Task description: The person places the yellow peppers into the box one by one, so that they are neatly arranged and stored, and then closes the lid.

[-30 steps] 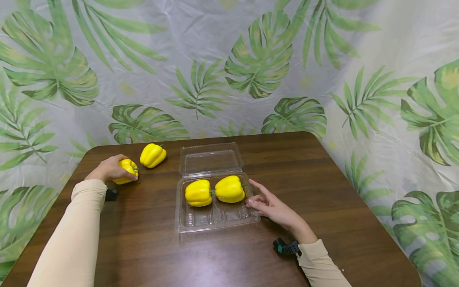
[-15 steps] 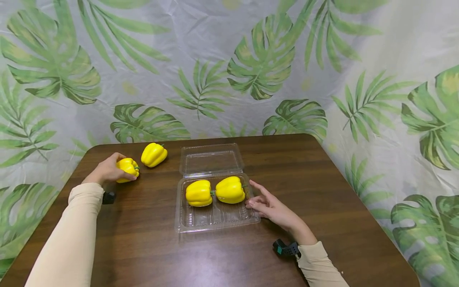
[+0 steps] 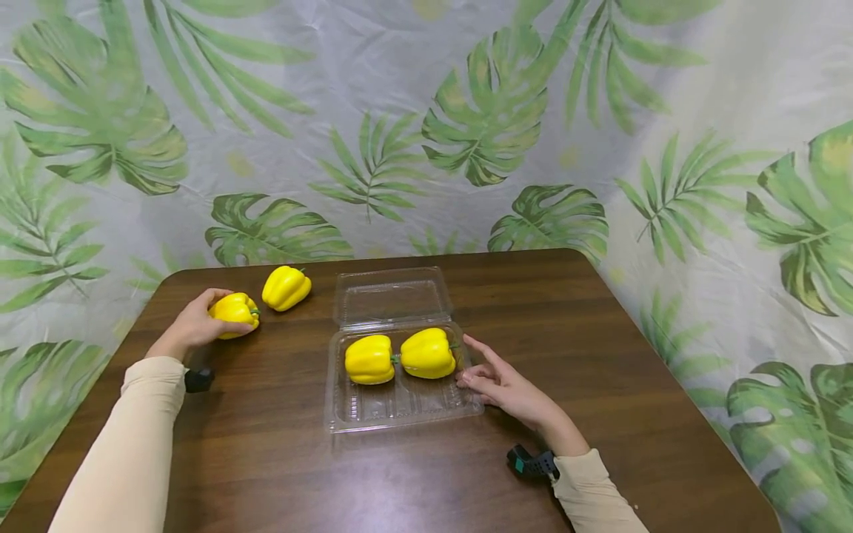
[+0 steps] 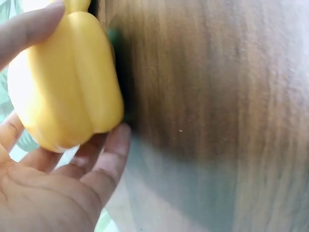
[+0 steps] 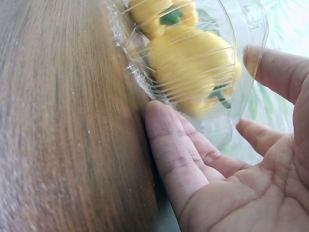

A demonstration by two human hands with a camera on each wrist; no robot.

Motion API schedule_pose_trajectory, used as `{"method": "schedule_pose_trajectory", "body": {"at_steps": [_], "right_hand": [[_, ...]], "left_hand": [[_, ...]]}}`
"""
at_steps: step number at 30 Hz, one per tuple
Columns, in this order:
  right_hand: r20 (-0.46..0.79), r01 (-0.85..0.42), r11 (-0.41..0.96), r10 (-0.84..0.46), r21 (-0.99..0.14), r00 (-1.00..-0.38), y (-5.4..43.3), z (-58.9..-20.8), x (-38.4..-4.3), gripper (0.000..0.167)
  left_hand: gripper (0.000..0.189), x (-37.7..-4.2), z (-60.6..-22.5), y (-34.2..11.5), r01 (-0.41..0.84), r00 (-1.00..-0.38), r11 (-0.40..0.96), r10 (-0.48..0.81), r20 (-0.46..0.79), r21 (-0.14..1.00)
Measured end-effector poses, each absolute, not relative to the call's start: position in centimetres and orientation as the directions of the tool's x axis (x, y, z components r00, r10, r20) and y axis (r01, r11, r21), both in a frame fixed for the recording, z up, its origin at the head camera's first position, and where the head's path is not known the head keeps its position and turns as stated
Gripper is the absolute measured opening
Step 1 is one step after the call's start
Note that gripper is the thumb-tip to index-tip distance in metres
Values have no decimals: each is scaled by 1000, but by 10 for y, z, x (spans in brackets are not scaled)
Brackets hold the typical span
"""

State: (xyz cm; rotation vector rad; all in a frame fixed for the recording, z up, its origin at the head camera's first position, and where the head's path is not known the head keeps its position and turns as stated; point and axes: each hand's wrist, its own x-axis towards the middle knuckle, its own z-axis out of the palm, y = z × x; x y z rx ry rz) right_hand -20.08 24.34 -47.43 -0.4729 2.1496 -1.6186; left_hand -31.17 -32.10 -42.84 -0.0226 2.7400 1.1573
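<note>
A yellow bell pepper (image 3: 232, 314) lies at the table's left side, with my left hand (image 3: 195, 322) holding it. In the left wrist view my thumb lies over one side of this pepper (image 4: 67, 82) and my fingers wrap its lower end. Two more yellow bell peppers, one on the left (image 3: 369, 360) and one on the right (image 3: 428, 353), lie on their sides in a clear plastic clamshell box (image 3: 383, 422). My right hand (image 3: 509, 389) touches the box's right edge, fingers mostly straight; the right wrist view shows fingertips against the clear wall.
Another yellow bell pepper (image 3: 286, 288) lies near the back left edge of the brown wooden table (image 3: 280, 459). The box's clear lid (image 3: 392, 295) is laid back behind its base. A leaf-patterned curtain (image 3: 393, 133) hangs behind the table.
My left hand has drawn slightly back to the left, so more of its bell pepper shows. The right hand, the box and the other peppers stay where they were.
</note>
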Motion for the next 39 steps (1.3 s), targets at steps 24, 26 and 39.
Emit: {"method": "schedule_pose_trajectory", "body": {"at_steps": [24,26,39], "right_hand": [[-119,-24,277,-488,-960,-865,243,-477,-200,76],[-125,-21,285,-483,-958,-866,243,-476,-200,76],[-112,-39,286,-491,-957,-864,241,-477,-202,75]], "left_hand": [[94,-295,-446,-325,-51,-994,610,48,-100,791],[94,-294,-445,-324,-54,-993,593,50,-103,803],[82,-280,-440,-307,-19,-996,495,64,-58,869]]}}
